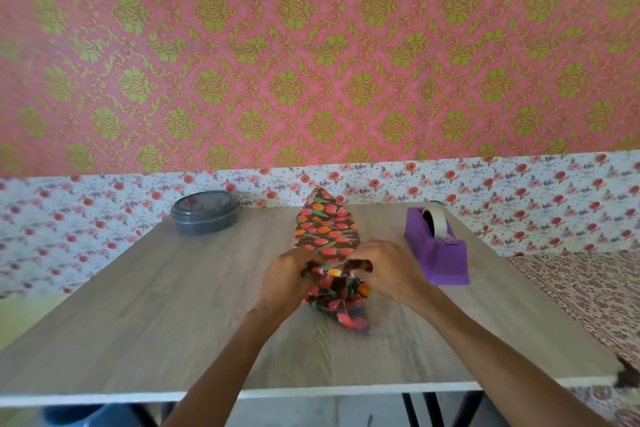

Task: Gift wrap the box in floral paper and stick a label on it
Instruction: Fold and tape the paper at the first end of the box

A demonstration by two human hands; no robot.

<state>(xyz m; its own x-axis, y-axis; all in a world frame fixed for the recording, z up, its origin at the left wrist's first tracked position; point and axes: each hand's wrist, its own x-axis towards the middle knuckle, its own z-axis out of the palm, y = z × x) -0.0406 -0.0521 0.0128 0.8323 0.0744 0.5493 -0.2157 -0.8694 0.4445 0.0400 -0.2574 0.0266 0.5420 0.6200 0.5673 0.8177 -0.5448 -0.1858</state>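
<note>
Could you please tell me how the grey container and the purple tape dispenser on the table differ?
The grey container is round and low with its lid on; the purple tape dispenser is long and angular, holding a tape roll. The container sits left of the half-wrapped box, the dispenser right. Both rest on the table, untouched.

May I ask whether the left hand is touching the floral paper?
Touching: the head view shows the left hand pinching the floral paper at its fold.
</note>
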